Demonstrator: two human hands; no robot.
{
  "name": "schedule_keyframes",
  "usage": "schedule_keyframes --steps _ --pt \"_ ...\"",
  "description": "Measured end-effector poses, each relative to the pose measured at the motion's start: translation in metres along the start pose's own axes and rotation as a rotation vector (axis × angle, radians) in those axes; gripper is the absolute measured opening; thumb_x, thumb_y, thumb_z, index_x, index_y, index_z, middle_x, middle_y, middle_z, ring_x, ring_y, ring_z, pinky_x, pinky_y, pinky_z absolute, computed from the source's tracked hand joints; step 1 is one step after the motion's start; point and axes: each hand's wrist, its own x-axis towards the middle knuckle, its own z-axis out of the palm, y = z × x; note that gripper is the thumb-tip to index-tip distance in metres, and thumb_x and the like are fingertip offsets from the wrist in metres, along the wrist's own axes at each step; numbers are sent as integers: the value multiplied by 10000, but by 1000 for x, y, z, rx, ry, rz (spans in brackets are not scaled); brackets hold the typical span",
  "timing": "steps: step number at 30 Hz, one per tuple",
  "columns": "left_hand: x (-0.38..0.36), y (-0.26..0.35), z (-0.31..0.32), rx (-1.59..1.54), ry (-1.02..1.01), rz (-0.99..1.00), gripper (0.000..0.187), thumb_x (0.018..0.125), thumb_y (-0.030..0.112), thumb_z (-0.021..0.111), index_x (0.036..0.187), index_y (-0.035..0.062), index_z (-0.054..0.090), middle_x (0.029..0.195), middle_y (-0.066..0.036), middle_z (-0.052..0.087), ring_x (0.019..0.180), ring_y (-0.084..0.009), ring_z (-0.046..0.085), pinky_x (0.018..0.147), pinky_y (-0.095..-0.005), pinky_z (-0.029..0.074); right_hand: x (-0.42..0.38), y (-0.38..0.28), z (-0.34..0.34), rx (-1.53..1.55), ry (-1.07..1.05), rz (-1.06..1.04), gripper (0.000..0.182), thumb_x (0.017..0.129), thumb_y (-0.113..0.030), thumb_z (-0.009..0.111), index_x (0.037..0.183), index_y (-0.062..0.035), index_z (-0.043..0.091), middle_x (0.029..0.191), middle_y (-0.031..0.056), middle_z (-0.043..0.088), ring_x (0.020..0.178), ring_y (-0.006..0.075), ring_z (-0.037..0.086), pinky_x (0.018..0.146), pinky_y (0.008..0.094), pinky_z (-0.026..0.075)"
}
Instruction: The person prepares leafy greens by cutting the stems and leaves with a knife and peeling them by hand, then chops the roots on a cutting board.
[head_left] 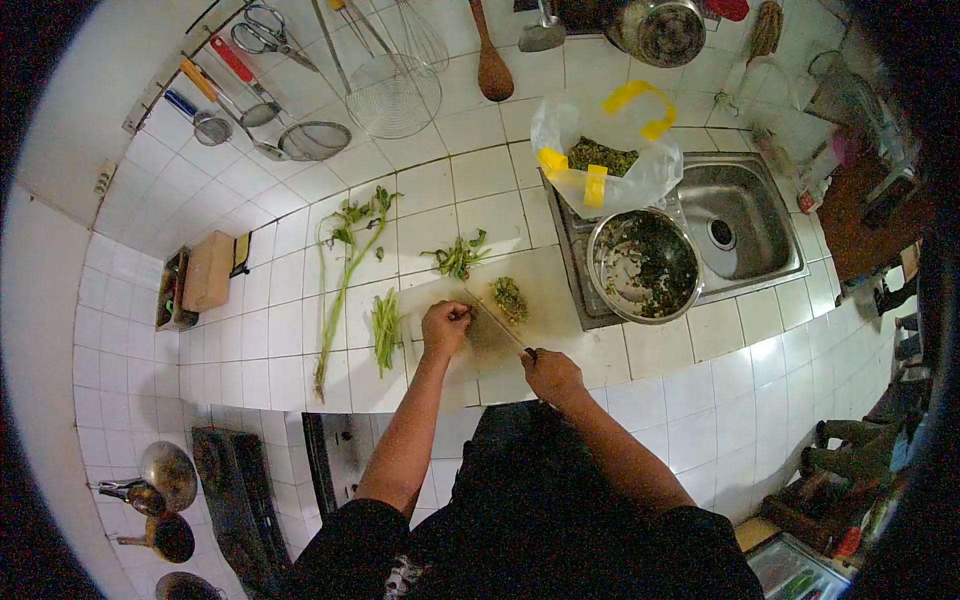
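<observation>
My right hand is wrapped round the dark handle of a knife, whose blade points up and left across a pale cutting board. My left hand is closed near the blade's tip, with the fingers curled; whatever it holds is hidden. A small heap of chopped greens lies on the board just right of the blade. Beyond the hands is a bunch of leafy pieces. Left of the board lie cut green stalks, and farther left are long leafy stems.
A metal bowl with chopped greens stands beside the sink. Behind it is a plastic bag with yellow handles and greens inside. Strainers and a wooden spoon hang on the wall. A wooden box stands at the left.
</observation>
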Motion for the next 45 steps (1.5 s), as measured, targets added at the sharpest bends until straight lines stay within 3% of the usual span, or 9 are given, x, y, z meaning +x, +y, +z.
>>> schedule_keyframes --steps 6,8,11,18,21,23,26,35,45 --pt "3 -5 1 73 -43 -35 218 652 122 750 856 61 702 835 -105 666 758 -243 642 711 -344 518 -7 -5 -3 47 -37 -8 539 970 -459 348 958 3 625 912 263 644 899 440 612 810 525 474" --pt "0 -21 8 34 70 35 192 662 123 748 840 66 704 818 -100 665 752 -241 648 708 -337 518 -8 -9 1 50 -47 5 534 969 -458 351 954 -1 627 914 264 643 906 439 611 812 522 474" --pt "3 7 -4 105 -34 -19 177 673 122 746 838 69 705 811 -96 668 744 -239 652 703 -332 518 7 -11 2 55 -12 -23 533 968 -458 351 958 -2 628 924 265 642 920 434 609 823 517 473" --pt "2 15 -5 53 -45 -18 150 690 124 741 829 79 706 813 -94 672 733 -233 653 699 -332 519 2 1 10 57 50 -11 517 961 -450 365 947 -13 640 890 244 655 865 430 626 776 518 493" --pt "0 5 -1 129 60 132 156 687 134 742 831 86 704 812 -87 672 732 -227 653 698 -335 519 1 -7 11 114 31 -38 500 960 -444 368 934 -32 651 933 238 657 896 422 627 806 535 481" --pt "1 9 -3 165 -3 17 177 684 136 740 852 95 705 827 -85 673 734 -234 652 706 -342 520 2 -12 5 52 -36 1 546 964 -466 356 939 0 639 904 263 643 876 449 610 795 528 478" --pt "-3 7 0 117 9 -16 210 671 136 745 874 100 705 851 -87 677 745 -242 654 716 -346 520 7 6 8 87 56 -55 559 964 -474 347 951 3 638 919 268 640 897 453 604 811 526 472" --pt "-13 23 8 294 30 72 208 705 188 705 909 158 727 924 -70 689 839 -273 655 745 -372 517 -19 22 8 95 -8 -58 607 966 -480 326 914 36 642 876 293 634 888 462 603 818 526 468" --pt "-15 27 9 237 33 -36 222 694 204 722 911 160 727 925 -65 696 839 -279 657 747 -381 521 -22 18 3 63 -24 -36 606 967 -494 310 930 4 653 905 283 636 913 453 602 834 521 465"
